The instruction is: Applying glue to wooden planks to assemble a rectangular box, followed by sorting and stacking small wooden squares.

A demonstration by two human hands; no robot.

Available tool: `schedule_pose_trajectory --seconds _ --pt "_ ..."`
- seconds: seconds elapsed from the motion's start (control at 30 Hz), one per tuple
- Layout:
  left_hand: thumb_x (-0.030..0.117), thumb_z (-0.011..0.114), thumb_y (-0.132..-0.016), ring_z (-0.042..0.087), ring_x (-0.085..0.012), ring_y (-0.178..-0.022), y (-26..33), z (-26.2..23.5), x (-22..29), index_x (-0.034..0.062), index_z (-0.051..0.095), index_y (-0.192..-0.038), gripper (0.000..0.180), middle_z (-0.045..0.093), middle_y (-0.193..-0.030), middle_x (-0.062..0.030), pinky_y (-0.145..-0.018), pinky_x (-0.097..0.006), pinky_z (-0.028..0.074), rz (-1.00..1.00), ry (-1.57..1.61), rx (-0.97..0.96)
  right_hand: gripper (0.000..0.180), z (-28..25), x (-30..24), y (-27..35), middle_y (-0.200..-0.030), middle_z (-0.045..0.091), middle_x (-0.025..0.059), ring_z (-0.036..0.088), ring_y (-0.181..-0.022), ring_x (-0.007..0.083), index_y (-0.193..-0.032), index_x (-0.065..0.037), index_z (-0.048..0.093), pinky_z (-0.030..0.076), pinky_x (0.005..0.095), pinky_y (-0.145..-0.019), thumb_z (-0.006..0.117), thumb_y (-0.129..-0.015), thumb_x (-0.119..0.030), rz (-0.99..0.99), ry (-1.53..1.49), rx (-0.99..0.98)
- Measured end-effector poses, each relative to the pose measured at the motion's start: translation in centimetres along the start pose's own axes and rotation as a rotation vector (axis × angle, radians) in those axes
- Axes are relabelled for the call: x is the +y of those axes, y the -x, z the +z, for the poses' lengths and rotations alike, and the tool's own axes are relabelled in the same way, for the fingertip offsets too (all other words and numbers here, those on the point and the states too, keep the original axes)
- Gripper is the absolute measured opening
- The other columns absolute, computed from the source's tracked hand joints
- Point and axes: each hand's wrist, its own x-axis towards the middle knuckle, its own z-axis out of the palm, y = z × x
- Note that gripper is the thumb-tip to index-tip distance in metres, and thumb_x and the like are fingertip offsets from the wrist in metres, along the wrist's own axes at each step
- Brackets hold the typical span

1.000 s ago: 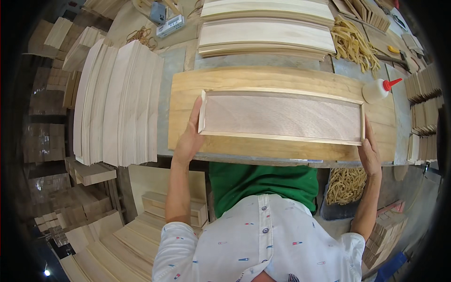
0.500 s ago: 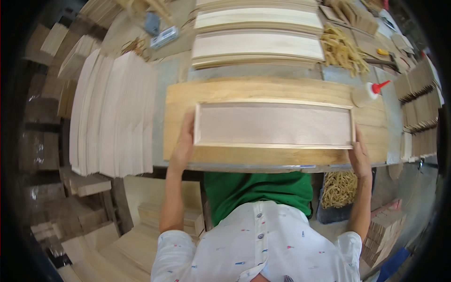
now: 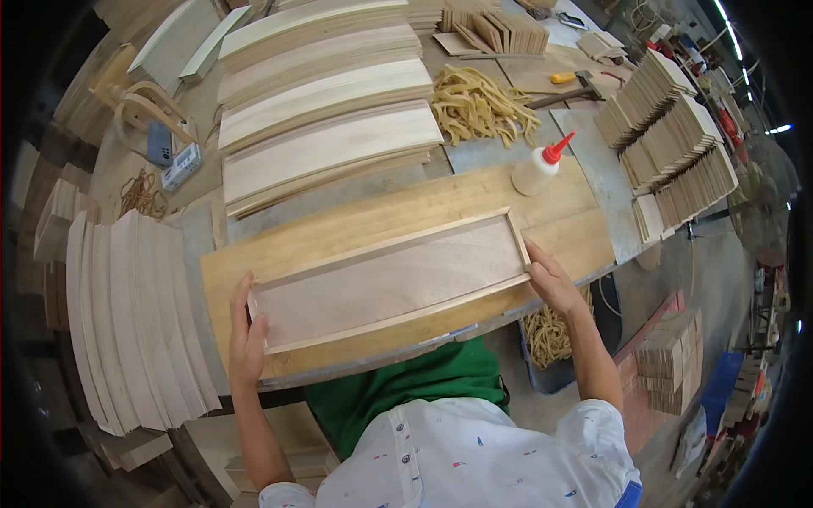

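I see the left hand [image 3: 247, 345] and right hand [image 3: 555, 286], each with fingers tight on one end of a long wooden tray [image 3: 394, 281]. It is over a flat board [image 3: 364, 223] on the worktop [image 3: 589, 146], near a red-tipped bottle [image 3: 533, 174].

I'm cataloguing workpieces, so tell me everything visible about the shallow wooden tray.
The shallow wooden tray is long and rectangular: a pinkish-brown, faintly grained panel edged by narrow, paler strips. It faces open side up over the yellowish board, its right end higher in the picture. The left hand and right hand hold its short ends.
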Motion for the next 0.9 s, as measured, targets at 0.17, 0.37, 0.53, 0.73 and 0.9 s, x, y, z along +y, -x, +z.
schedule_pose_trajectory --seconds 0.17,0.37,0.53,0.73,0.9 --pt "0.019 0.041 -0.095 0.028 -0.0270 -0.138 0.2 -0.6 -0.9 0.0021 0.029 -0.145 0.054 0.033 -0.148 -0.0127 -0.114 -0.037 0.018 0.039 0.126 -0.010 0.062 -0.2 -1.2 -0.9 -0.146 0.037 0.0172 0.034 -0.136 0.0242 -0.144 0.004 0.030 0.029 0.0353 -0.110 0.041 -0.100 -0.039 -0.130 -0.071 0.032" --pt "0.049 0.035 -0.100 0.039 -0.0291 -0.132 0.5 -1.0 -4.4 0.0017 0.030 -0.144 0.065 0.037 -0.145 -0.0168 -0.106 -0.042 0.034 0.053 0.487 0.261 0.036 0.6 -9.6 -7.9 -0.109 0.066 0.0140 0.061 -0.106 0.0238 -0.121 0.004 0.056 0.048 0.0359 -0.090 0.053 -0.095 -0.022 -0.221 0.392 0.364" --pt "0.027 0.041 -0.102 0.052 -0.0255 -0.120 2.9 -0.9 -4.9 -0.0005 0.041 -0.136 0.044 0.051 -0.131 -0.0153 -0.098 -0.038 0.044 -0.106 0.531 0.518 0.025 -1.3 -9.0 -21.5 -0.093 0.064 0.0208 0.064 -0.090 0.0346 -0.102 0.002 0.063 0.050 0.0436 -0.078 0.060 -0.083 -0.015 -0.284 1.260 0.422" --pt "0.010 0.048 -0.098 0.059 -0.0220 -0.106 10.7 -0.8 -6.3 -0.0025 0.046 -0.130 0.035 0.058 -0.118 -0.0143 -0.091 -0.036 0.050 -0.208 0.470 0.649 0.041 -2.4 -6.2 -28.7 -0.088 0.067 0.0214 0.065 -0.084 0.0383 -0.090 -0.004 0.070 0.050 0.0480 -0.073 0.057 -0.086 -0.043 -0.150 1.469 0.400" --pt "0.007 0.053 -0.095 0.062 -0.0195 -0.099 13.5 -0.6 -4.8 -0.0041 0.052 -0.123 0.030 0.063 -0.109 -0.0136 -0.088 -0.033 0.051 -0.231 0.578 0.693 0.039 -6.0 -4.9 -31.2 -0.097 0.065 0.0273 0.064 -0.093 0.0409 -0.097 0.002 0.068 0.050 0.0485 -0.078 0.054 -0.083 -0.032 0.048 1.331 0.593"
